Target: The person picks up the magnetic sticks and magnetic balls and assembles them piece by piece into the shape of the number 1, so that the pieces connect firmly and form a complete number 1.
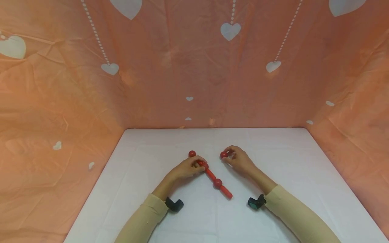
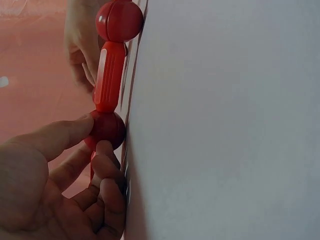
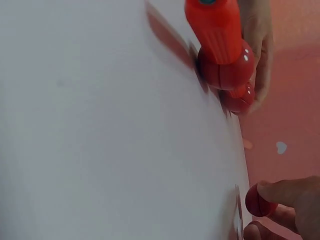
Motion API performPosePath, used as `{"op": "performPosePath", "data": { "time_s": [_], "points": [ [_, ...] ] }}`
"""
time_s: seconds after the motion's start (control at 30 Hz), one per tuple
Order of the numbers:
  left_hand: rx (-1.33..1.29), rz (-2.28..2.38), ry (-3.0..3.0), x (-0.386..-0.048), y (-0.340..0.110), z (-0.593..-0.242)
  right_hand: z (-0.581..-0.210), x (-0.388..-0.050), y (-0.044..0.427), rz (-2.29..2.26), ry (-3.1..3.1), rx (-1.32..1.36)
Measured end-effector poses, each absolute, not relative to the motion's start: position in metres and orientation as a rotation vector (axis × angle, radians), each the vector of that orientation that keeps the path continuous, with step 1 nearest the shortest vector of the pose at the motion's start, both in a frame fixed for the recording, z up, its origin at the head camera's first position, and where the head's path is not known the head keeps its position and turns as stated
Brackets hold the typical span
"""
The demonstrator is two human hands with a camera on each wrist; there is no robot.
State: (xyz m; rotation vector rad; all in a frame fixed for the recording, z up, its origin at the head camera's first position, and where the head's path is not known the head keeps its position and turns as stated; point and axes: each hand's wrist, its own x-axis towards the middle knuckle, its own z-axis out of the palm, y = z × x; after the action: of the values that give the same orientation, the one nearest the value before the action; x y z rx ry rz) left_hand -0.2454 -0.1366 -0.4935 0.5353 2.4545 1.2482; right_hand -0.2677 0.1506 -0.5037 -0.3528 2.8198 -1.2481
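A chain of red rods and balls lies slantwise on the white table. My left hand (image 1: 188, 168) pinches the chain at a red ball (image 2: 107, 131), the thumb on one side and fingertips on the other. Past that ball, toward the near end, come a red rod (image 1: 210, 174), another red ball (image 1: 217, 183) and an end rod (image 1: 226, 192). One more red ball (image 1: 192, 154) shows beyond the left hand, whose fingers partly hide the rod beside it. My right hand (image 1: 240, 161) holds a separate red ball (image 3: 260, 201) between thumb and fingers, to the right of the chain.
The white table (image 1: 146, 209) is bounded by an orange curtain (image 1: 170, 74) with pale hearts at the back and both sides. Each wrist wears a dark camera, one on the left (image 1: 174, 204) and one on the right (image 1: 256, 201).
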Motion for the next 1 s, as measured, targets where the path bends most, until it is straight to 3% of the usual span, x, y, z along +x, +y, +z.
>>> {"op": "performPosePath", "data": {
  "time_s": [0.57, 1.0],
  "points": [
    [0.546, 1.236, 2.522, -0.243, -0.134, -0.484, -0.495, -0.247, 0.172, -1.305, 2.79, -0.326],
    [0.829, 1.012, 2.656, -0.23, -0.109, -0.471, -0.482, -0.224, 0.188, -1.348, 2.782, -0.392]
  ]
}}
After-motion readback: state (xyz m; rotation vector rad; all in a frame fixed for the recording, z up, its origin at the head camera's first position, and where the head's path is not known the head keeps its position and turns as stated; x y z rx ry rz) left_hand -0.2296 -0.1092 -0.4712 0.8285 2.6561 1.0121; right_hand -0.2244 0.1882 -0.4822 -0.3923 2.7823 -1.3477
